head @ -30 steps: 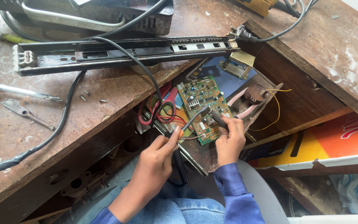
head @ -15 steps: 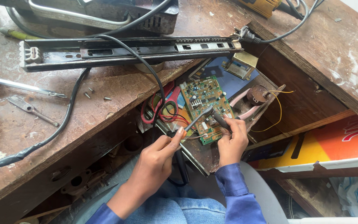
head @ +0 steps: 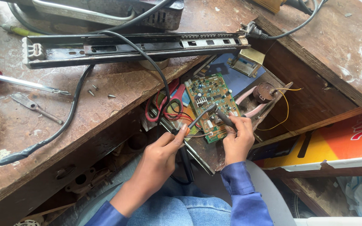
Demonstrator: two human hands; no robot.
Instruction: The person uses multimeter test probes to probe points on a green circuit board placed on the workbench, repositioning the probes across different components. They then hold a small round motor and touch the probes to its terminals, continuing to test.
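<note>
A green circuit board point(head: 209, 100) lies tilted in the gap between two wooden benches. My left hand point(head: 164, 148) pinches a thin black probe point(head: 202, 116) whose tip rests on the board's middle. My right hand point(head: 237, 140) grips a second dark probe point(head: 224, 118) pointed at the board's lower right part. Red and black wires point(head: 164, 106) curl just left of the board. Both forearms wear blue sleeves.
A long black metal rail point(head: 135, 46) lies across the left bench point(head: 105, 104) behind the board. A red-handled screwdriver point(head: 17, 80) and loose screws point(head: 95, 90) lie at left. A black cable point(head: 63, 129) crosses that bench. A small transformer point(head: 248, 62) and yellow wire point(head: 285, 109) sit at right.
Both hands stay on the board with the probes; only small shifts of the tips show. The view has moved slightly.
</note>
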